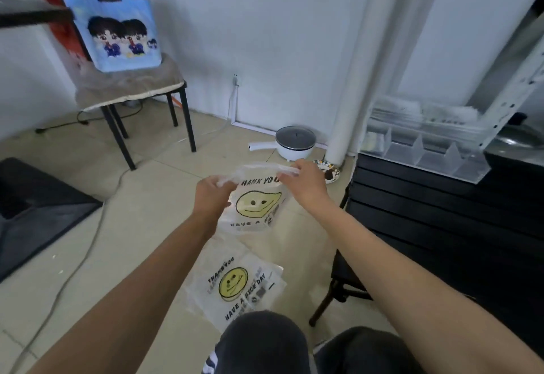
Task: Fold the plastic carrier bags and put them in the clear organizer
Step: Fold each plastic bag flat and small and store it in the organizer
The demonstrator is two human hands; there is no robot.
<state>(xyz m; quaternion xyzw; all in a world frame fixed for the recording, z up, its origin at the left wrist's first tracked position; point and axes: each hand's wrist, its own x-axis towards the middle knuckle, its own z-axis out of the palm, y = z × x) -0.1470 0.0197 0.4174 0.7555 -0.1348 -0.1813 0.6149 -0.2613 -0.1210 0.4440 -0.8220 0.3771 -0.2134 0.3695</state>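
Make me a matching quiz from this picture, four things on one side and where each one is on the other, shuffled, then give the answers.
Things:
1. held bag
2. spare bags
3. blue tote
4. clear organizer

Places:
A. on the cushioned chair
B. on the black cabinet
C. flat on the floor by the knees
D. between the left hand and right hand

Pairs: 1-D, 2-C, 3-A, 4-B

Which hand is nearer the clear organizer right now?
The right. The right hand grips the held bag's top on the side toward the clear organizer, which sits up to its right. The left hand grips the far side.
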